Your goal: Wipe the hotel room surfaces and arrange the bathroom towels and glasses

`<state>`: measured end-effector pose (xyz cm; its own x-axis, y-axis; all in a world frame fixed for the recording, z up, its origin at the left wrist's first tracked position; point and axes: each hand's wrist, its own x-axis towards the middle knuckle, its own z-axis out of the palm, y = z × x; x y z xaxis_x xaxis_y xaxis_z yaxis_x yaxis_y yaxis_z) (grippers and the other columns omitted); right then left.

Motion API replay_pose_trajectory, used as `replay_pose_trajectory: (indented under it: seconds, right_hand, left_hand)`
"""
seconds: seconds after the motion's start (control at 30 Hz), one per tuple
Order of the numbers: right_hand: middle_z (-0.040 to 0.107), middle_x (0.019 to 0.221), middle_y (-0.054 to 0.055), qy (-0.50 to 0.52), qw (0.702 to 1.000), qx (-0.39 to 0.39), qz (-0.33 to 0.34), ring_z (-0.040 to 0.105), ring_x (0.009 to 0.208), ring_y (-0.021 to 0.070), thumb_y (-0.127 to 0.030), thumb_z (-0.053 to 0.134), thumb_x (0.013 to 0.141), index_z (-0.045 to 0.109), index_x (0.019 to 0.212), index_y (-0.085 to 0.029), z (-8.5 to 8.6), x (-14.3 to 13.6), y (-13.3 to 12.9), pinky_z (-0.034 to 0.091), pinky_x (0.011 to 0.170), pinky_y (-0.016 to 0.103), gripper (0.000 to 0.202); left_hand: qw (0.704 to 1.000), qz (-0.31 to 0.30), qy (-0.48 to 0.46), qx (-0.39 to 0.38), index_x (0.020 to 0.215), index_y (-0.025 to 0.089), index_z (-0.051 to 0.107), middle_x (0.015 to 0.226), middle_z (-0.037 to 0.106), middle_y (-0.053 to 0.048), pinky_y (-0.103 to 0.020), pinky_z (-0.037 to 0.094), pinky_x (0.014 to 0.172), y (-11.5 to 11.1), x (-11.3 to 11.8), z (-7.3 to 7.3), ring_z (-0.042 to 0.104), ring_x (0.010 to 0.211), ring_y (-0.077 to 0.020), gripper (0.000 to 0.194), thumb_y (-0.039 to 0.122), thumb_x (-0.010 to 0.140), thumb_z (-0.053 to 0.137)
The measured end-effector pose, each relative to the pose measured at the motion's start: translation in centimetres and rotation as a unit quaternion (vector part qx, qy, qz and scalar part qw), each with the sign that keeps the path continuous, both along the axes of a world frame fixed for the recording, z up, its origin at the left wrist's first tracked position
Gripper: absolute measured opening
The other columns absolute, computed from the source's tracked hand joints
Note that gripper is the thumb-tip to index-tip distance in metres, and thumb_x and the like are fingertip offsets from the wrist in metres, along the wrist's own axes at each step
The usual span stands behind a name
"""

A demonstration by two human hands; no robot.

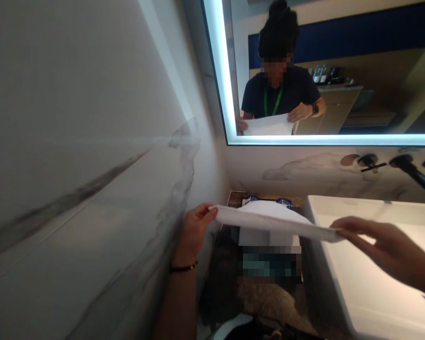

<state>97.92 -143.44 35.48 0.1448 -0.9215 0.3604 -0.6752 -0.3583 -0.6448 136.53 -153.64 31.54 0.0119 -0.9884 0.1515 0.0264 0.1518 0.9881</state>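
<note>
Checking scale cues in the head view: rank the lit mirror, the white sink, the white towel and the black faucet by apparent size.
1. Mirror, cut off by the frame.
2. Sink, also cut off.
3. Towel, held between left hand and right hand; nearness enlarges it.
4. Faucet.

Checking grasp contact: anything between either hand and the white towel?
Nothing visible. The left hand pinches the white towel at its left end and the right hand holds its right end, both directly on the cloth, which hangs stretched above the counter beside the sink.
</note>
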Motion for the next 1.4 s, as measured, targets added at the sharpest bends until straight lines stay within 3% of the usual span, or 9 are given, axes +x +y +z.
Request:
replay_pose_trajectory:
  seconds: [0.17,0.3,0.57,0.7,0.83,0.97,1.1,1.23,1.4]
  right_hand:
    - [0.072,0.083,0.005,-0.032,0.984,0.175,-0.009,0.067,0.076,0.0261,-0.055,0.047,0.085,0.069,0.086,-0.025,-12.6,2.0,0.7,0.055,0.067,0.038,0.037]
    - [0.072,0.092,0.009,0.018,0.975,0.217,-0.038,0.067,0.086,0.0285,-0.054,0.035,0.086,0.065,0.091,-0.021,-18.0,2.4,-0.2,0.053,0.079,0.041,0.045]
    - [0.07,0.094,0.016,0.146,0.963,0.206,-0.096,0.066,0.087,0.0357,-0.04,0.025,0.091,0.06,0.108,-0.015,-18.4,2.0,-3.1,0.049,0.078,0.048,0.046]
    - [0.068,0.098,0.016,0.196,0.956,0.193,-0.101,0.065,0.088,0.0341,-0.03,0.024,0.093,0.059,0.107,-0.014,-18.6,2.8,-3.5,0.049,0.077,0.047,0.041]
    - [0.061,0.118,0.016,0.204,0.958,0.161,-0.124,0.061,0.103,0.0301,-0.023,0.028,0.093,0.051,0.122,-0.012,-18.5,2.9,-4.2,0.049,0.087,0.044,0.038]
    - [0.057,0.124,0.016,0.2,0.962,0.138,-0.124,0.055,0.113,0.028,-0.025,0.037,0.093,0.047,0.126,-0.008,-18.2,2.4,-7.2,0.044,0.099,0.041,0.038]
    - [0.057,0.125,0.019,0.206,0.963,0.138,-0.1,0.053,0.116,0.0279,-0.015,0.049,0.085,0.048,0.125,-0.002,-18.7,2.2,-10.8,0.041,0.103,0.038,0.041]
    - [0.065,0.104,0.017,0.22,0.963,0.127,-0.092,0.058,0.098,0.03,-0.011,0.053,0.079,0.051,0.119,-0.001,-19.1,1.8,-12.5,0.048,0.088,0.04,0.041]
    - [0.061,0.084,0.014,0.243,0.966,0.061,-0.066,0.053,0.087,0.0319,-0.018,0.055,0.082,0.062,0.087,-0.01,-18.3,1.5,-12.2,0.046,0.082,0.047,0.012]
  left_hand:
    - [0.981,-0.07,-0.112,0.14,0.082,0.018,0.069,0.075,0.069,-0.001,-0.025,0.046,0.066,1.6,0.0,-11.8,0.06,0.073,-0.0167,0.021,0.035,0.075,0.059]
    - [0.97,-0.06,-0.177,0.154,0.078,0.016,0.066,0.071,0.068,-0.001,-0.025,0.044,0.063,0.8,-1.2,-15.9,0.06,0.071,-0.0167,0.018,0.026,0.078,0.052]
    - [0.921,-0.037,-0.368,0.122,0.078,0.013,0.066,0.078,0.068,-0.004,-0.025,0.044,0.071,-3.9,-3.1,-16.7,0.06,0.078,-0.0161,0.018,0.015,0.082,0.049]
    - [0.886,-0.027,-0.45,0.105,0.08,0.013,0.067,0.082,0.069,-0.007,-0.029,0.045,0.078,-4.1,-3.9,-17.0,0.062,0.082,-0.0182,0.016,0.009,0.079,0.052]
    - [0.867,-0.004,-0.495,0.056,0.109,0.012,0.061,0.107,0.065,-0.013,-0.032,0.044,0.089,-4.0,-4.7,-15.8,0.06,0.101,-0.0209,0.03,0.008,0.081,0.051]
    - [0.853,-0.037,-0.52,-0.023,0.116,0.016,0.058,0.122,0.059,-0.01,-0.033,0.036,0.104,-6.0,-6.4,-14.1,0.048,0.119,-0.0206,0.035,0.01,0.082,0.052]
    - [0.836,-0.059,-0.543,-0.049,0.116,0.012,0.059,0.118,0.061,-0.012,-0.034,0.039,0.102,-8.5,-7.9,-14.0,0.05,0.115,-0.023,0.041,0.003,0.076,0.052]
    - [0.828,-0.052,-0.555,-0.054,0.108,0.01,0.064,0.105,0.064,-0.013,-0.036,0.041,0.098,-9.5,-8.1,-15.1,0.052,0.108,-0.0233,0.039,-0.001,0.074,0.047]
    - [0.839,-0.026,-0.539,-0.077,0.082,0.013,0.066,0.092,0.064,-0.012,-0.038,0.044,0.092,-9.1,-7.3,-15.6,0.053,0.101,-0.0238,0.027,0.001,0.078,0.043]
